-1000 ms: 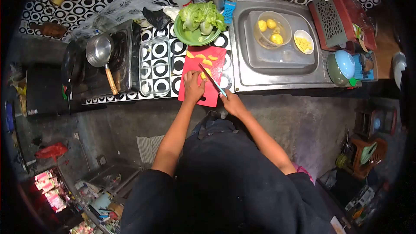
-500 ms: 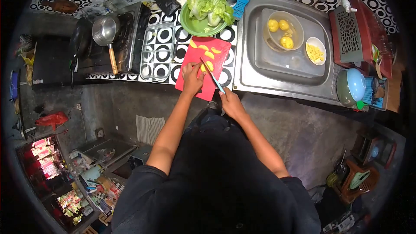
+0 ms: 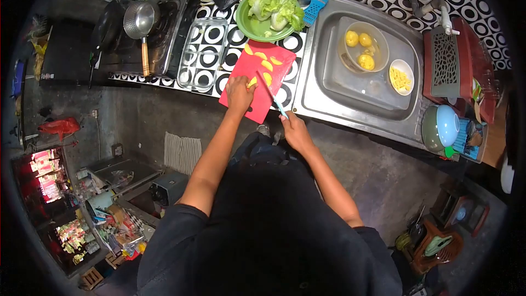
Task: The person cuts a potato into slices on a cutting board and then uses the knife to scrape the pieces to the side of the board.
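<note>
On a red cutting board (image 3: 255, 111) lie several yellow slices, which look like peeled potato. My right hand (image 3: 296, 130) grips a knife (image 3: 275, 98) by its light blue handle, with the blade pointing away from me over the board. My left hand (image 3: 240, 93) rests on the board left of the blade, its fingertips curled on a yellow potato piece (image 3: 252, 82). Another potato slice (image 3: 267, 78) is just right of the blade. Further up the board are more potato slices (image 3: 267, 65), apart from both hands.
A green basin (image 3: 246, 28) with leafy lettuce (image 3: 279, 11) stands behind the board. Left are a glass dish (image 3: 185, 79) and a saucepan (image 3: 141, 21) on the stove. In the sink (image 3: 312, 96) sit a bowl (image 3: 343, 57) of whole yellow potatoes and a white bowl (image 3: 404, 63) of cut sticks.
The view has shifted slightly. The blade has moved a little right, away from my left fingers, and now lies between two potato pieces. Both hands keep their holds.
</note>
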